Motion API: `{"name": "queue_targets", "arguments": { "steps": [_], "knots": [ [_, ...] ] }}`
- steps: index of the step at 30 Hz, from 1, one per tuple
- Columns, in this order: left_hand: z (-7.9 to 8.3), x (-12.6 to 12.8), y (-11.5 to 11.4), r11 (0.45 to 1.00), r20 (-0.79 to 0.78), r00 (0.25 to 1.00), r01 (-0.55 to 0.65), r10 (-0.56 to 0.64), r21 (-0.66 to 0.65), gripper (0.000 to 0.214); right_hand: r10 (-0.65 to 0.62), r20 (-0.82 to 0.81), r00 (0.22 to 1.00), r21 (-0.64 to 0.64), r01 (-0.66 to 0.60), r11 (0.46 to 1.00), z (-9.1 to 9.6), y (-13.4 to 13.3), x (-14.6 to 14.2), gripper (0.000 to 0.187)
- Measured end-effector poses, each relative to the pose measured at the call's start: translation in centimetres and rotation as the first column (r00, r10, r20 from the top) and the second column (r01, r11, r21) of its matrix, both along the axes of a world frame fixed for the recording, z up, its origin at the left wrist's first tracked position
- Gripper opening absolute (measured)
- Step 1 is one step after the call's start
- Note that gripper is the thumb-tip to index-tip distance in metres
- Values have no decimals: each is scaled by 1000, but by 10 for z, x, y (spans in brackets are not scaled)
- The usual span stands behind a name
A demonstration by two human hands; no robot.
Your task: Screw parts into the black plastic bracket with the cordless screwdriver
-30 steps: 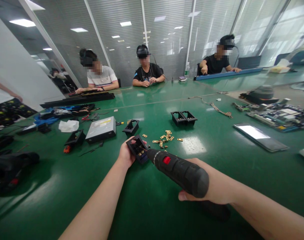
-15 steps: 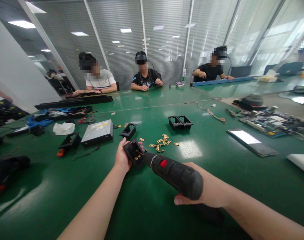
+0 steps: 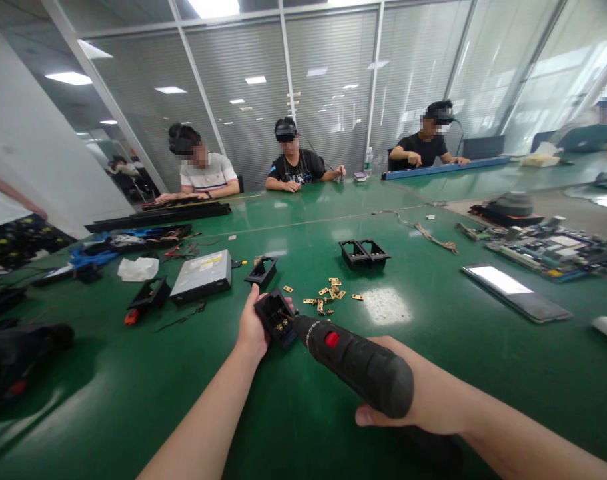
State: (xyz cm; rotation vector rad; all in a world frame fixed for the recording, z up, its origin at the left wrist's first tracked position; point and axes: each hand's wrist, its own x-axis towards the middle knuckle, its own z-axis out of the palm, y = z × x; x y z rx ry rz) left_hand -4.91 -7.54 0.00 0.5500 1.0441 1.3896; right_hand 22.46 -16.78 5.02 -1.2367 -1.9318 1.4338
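Observation:
My left hand (image 3: 250, 327) grips a small black plastic housing (image 3: 276, 317) with brass contacts inside, tilted up on the green table (image 3: 333, 427). My right hand (image 3: 423, 400) is wrapped round the grip of a black electric screwdriver (image 3: 356, 363) with a red switch. The tool's tip points into the housing's open face. Several small brass plates (image 3: 329, 293) lie scattered just beyond the housing.
More black housings (image 3: 364, 253) (image 3: 261, 272) (image 3: 148, 293), a grey optical drive (image 3: 202, 275), white tissue (image 3: 137, 269) and tools lie at the left. A circuit board (image 3: 553, 243) and a flat tablet (image 3: 513, 292) lie at the right. Three people sit at the far side.
The view has shifted slightly, first up then down. Both hands hold the same grip, and the screwdriver tip stays at the housing.

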Motion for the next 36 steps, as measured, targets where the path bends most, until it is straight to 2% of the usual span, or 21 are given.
{"name": "queue_targets", "arguments": {
  "steps": [6,13,21,26,29,31,33,36],
  "knots": [
    [-6,-2,4,1000,-31,1000,-5,5,1,32,22,-20,1000,35,-22,999,-3,0,3,69],
    [-6,-2,5,1000,-35,999,-12,12,-7,28,10,-54,998,69,-6,998,-11,2,5,67],
    [-9,-4,6,1000,-13,1000,24,-24,-4,32,27,-23,999,51,-26,998,-4,2,1,64],
    [-6,-1,4,993,17,996,-86,85,86,30,53,-33,998,88,-50,995,-3,2,1,57],
    [-5,-3,3,980,-27,992,-116,122,160,39,55,-52,997,86,-50,995,-3,2,1,55],
    [-4,-7,1,978,-44,995,-75,86,196,49,63,-59,996,71,-59,996,-2,2,1,54],
    [-4,-11,-2,969,-55,998,18,-4,244,56,73,-59,996,50,-70,996,-1,2,1,52],
    [-3,-14,-6,944,-91,990,135,-112,302,50,53,-54,997,48,-51,998,-1,1,1,56]
  ]
}}
